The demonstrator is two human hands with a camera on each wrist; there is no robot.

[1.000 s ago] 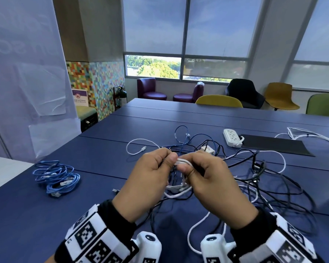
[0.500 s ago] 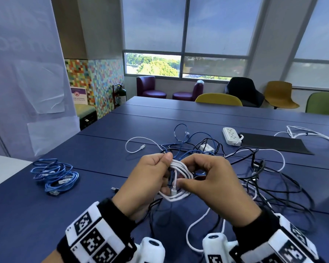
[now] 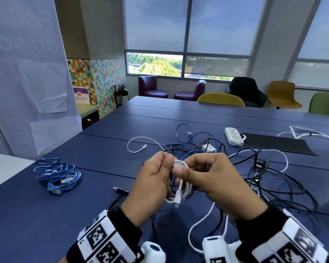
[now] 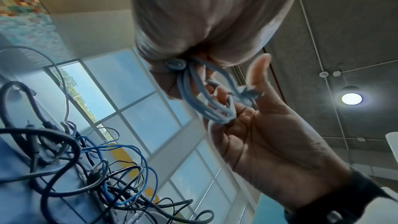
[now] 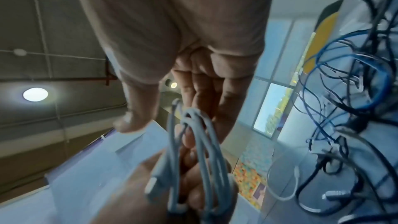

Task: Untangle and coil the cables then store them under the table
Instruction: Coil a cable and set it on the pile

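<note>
Table [image 3: 179, 118]: broad blue top; open room is left along the near left and far side.
Tangle [image 3: 264, 173]: black and blue cables are still knotted right of centre; a coiled blue bundle [image 3: 57, 175] is set well apart, near the left edge.
White cable [image 3: 179, 179]: small coil held above the table; coiling judged nearly done, with the loose plug end to be tucked next.
Left hand [image 3: 152, 186]: fingers are curled round the coil.
Right hand [image 3: 217, 183]: the loops are pinched.

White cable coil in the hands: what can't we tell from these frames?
- Head view: both hands, left hand and right hand, cover most of the white cable coil; loop count unreadable.
- Right wrist view: coil blurred.
- Black cable tangle: which strand crosses which is unclear.
- Under-table storage: out of view.
</note>
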